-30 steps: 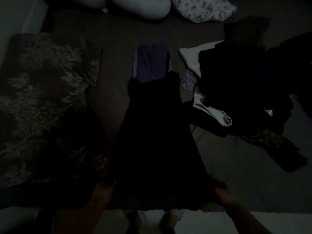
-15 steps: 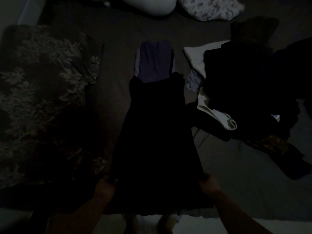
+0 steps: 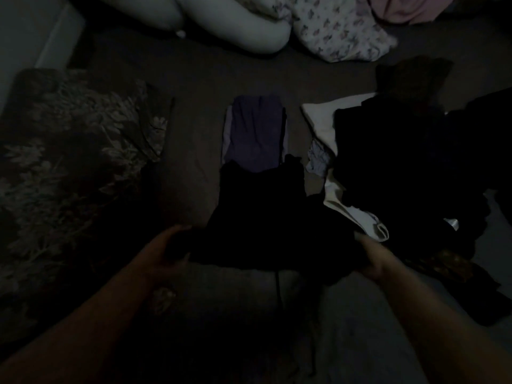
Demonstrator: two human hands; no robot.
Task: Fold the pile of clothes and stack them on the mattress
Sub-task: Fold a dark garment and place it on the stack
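Clothes first: very dim light, so we note only what we can make out. At far left we see a leaf-patterned blanket (image 3: 74, 167) bunched on the mattress (image 3: 194, 87). Next, our left hand (image 3: 169, 252) grips the near left edge of a black garment (image 3: 263, 217), fingers curled round the cloth. That garment lies along the middle of the mattress, its near end bunched up between our hands, its far end overlapping a folded purple piece (image 3: 256, 134) that sits on a paler folded piece. A thin dark strap hangs from the bunched near edge. Our right hand (image 3: 372, 259) holds the near right edge, the fingers buried in dark cloth; we take it as a grip, though single fingers are hard to tell. Right of it we log the unfolded pile (image 3: 410, 167), mostly dark, with a white piece (image 3: 321, 120) sticking out beneath. Along the far edge lie a plain pillow (image 3: 235, 26) and a flowered pillow (image 3: 340, 37), touching.
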